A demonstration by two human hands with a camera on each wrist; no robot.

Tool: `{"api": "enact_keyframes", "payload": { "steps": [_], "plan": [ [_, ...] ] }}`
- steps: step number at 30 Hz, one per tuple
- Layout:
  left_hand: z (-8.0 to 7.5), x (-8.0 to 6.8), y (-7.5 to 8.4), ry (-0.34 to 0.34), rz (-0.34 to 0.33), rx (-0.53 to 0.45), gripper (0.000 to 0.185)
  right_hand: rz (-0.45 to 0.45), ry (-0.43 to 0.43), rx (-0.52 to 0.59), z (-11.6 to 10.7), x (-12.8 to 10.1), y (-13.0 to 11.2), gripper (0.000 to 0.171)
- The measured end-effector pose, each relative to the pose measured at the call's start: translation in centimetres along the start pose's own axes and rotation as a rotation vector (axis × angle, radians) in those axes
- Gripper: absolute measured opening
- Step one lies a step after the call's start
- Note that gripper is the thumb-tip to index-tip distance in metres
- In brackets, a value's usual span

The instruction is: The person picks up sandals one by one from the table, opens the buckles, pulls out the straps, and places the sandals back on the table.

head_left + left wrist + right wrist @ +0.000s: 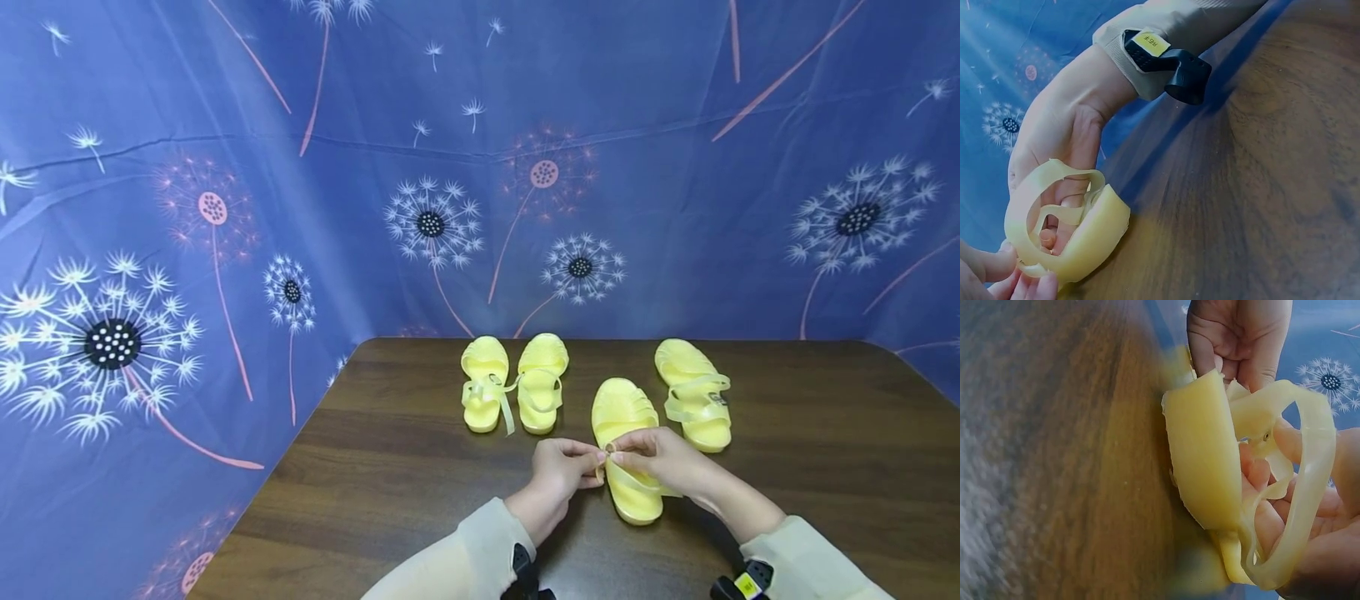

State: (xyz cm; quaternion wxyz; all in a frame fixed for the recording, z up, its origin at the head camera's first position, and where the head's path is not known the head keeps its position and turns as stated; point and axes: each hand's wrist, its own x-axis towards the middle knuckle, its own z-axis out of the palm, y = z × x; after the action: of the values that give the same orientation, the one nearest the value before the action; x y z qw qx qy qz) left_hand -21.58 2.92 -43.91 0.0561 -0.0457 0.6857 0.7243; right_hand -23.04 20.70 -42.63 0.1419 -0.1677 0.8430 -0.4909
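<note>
Both hands, left and right, pinch the near sandal's strap; three sandals behind seem untouched

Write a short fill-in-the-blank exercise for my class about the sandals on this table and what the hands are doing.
1. The table holds ____ yellow sandals in all.
2. Both the left hand and the right hand pinch the ____ of the nearest sandal.
3. The table is made of dark ____.

Missing words: four; strap; wood
</note>
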Motion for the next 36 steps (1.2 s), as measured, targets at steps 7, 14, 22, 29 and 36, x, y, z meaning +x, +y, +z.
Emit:
{"api": "enact_keyframes", "payload": {
  "steps": [7,14,22,29,36],
  "plan": [
    [-0.34,-0.34,0.02,-0.056,-0.065,-0.043,0.006,0.039,0.024,-0.011,0.14,0.09,-0.43,0.036],
    [-0.57,-0.75,0.01,-0.098,-0.083,-0.061,0.007,0.011,0.011,-0.012,0.01,-0.05,-0.56,0.036],
    [-0.20,-0.74,-0.30,-0.087,-0.076,-0.069,0.008,0.032,0.021,-0.007,-0.04,0.02,-0.41,0.037],
    [0.03,-0.51,-0.42,-0.089,-0.078,-0.076,0.007,0.005,-0.007,0.028,-0.07,0.04,-0.10,0.037],
    [0.23,-0.45,-0.23,-0.067,-0.047,-0.064,0.006,-0.001,-0.024,0.046,-0.25,0.23,0.05,0.039]
  ]
}}
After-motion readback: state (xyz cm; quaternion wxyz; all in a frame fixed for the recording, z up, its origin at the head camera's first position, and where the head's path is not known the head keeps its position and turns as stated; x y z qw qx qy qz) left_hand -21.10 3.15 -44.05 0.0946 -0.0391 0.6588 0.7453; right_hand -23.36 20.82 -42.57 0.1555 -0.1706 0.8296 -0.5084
